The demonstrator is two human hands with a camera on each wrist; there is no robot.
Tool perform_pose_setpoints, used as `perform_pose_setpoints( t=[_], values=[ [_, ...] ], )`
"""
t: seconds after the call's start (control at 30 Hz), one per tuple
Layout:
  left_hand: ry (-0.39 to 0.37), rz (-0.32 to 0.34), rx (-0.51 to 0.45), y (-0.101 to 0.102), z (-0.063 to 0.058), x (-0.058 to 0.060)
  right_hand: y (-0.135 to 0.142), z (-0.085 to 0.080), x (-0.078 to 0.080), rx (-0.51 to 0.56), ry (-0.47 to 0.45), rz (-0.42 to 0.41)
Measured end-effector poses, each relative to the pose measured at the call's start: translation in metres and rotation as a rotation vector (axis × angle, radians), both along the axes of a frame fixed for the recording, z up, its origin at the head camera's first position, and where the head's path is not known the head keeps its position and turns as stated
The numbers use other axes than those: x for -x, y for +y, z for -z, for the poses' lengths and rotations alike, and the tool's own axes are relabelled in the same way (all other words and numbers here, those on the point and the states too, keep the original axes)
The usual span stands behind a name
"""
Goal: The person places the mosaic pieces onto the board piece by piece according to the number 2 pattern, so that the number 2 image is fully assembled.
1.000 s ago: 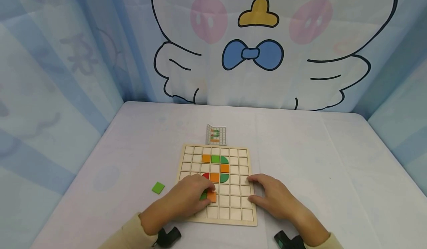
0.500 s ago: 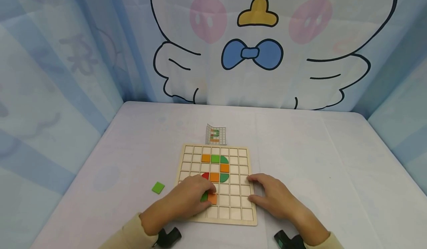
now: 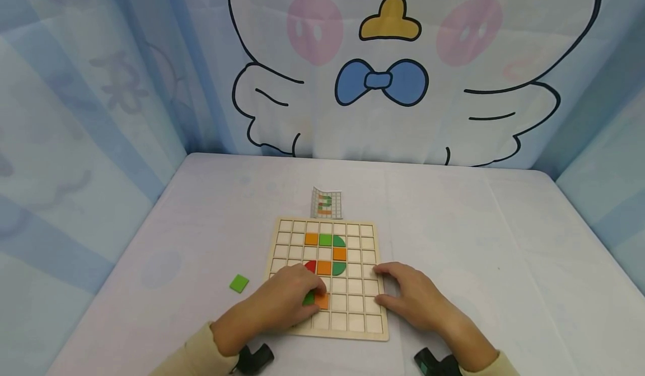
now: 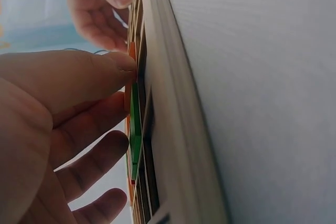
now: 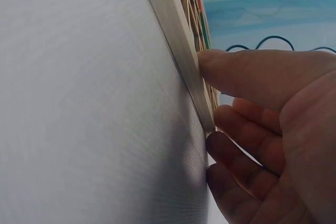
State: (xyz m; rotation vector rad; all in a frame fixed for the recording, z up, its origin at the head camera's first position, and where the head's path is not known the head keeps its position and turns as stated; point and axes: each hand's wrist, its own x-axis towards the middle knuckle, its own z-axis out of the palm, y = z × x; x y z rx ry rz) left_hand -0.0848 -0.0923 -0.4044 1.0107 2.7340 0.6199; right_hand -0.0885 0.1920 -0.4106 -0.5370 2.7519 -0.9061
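My left hand [image 3: 284, 297] pinches an orange square tile [image 3: 321, 300] between thumb and forefinger, low over the wooden grid board [image 3: 347, 337]. Right beside that tile lies a green tile [image 4: 135, 124], partly hidden by the fingers. The right hand [image 3: 413, 295] touches the board's right edge with thumb and fingertips; its fingers are relaxed in the right wrist view. Further up the board sit orange squares [image 3: 340, 254], a light green square [image 3: 325, 240], dark green rounded tiles [image 3: 339, 268] and a red rounded tile [image 3: 311, 266], partly covered by my left hand.
A loose green square tile [image 3: 239, 283] lies on the white table [image 3: 453, 225], left of the board. Behind the board stands a small folded pattern card [image 3: 326, 203]. Printed curtains [image 3: 383, 130] enclose the back and sides.
The orange square tile has shifted very slightly right and towards me, under my left fingers. My right hand and the other tiles look unmoved.
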Motion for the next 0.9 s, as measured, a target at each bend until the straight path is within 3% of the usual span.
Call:
perform_pose_setpoints(
  t=[0.9],
  values=[
    [0.004, 0.025, 0.03, 0.0038, -0.0004, 0.0021, 0.0003, 0.0026, -0.0002, 0.002, 0.01, 0.005]
  ],
)
